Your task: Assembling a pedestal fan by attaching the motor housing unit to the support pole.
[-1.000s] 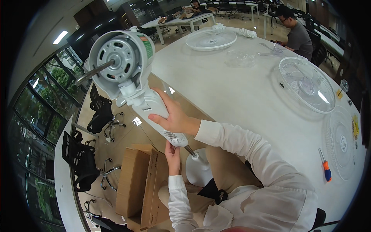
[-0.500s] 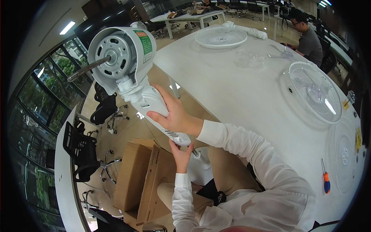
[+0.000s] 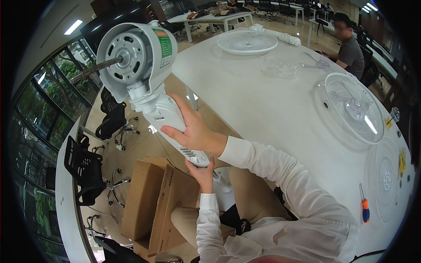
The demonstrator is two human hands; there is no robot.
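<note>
A white electric fan body (image 3: pixel 169 115) is held up at a slant over the floor. Its bare motor (image 3: pixel 123 57), ringed by a white housing, sticks out a long metal shaft toward the upper left. My right hand (image 3: pixel 193 127) is wrapped round the neck, thumb on the front. Lower down, my left hand (image 3: pixel 202 174) grips the bottom end, below the row of buttons, with thumb and fingers either side. A thin pole runs from there to a white base (image 3: pixel 224 193) between my legs, partly hidden.
The white table (image 3: pixel 245 96) to my right bears fan guards (image 3: pixel 247 44), clear blades (image 3: pixel 355 107) and an orange-and-blue screwdriver (image 3: pixel 365 206). An open cardboard box (image 3: pixel 160 210) stands left of my knee. Office chairs (image 3: pixel 85 171) are further left. A person (image 3: pixel 346 48) sits across the table.
The surroundings have shifted a little to the left in the picture, and the fan body and my hands with them. Both hands keep the same hold.
</note>
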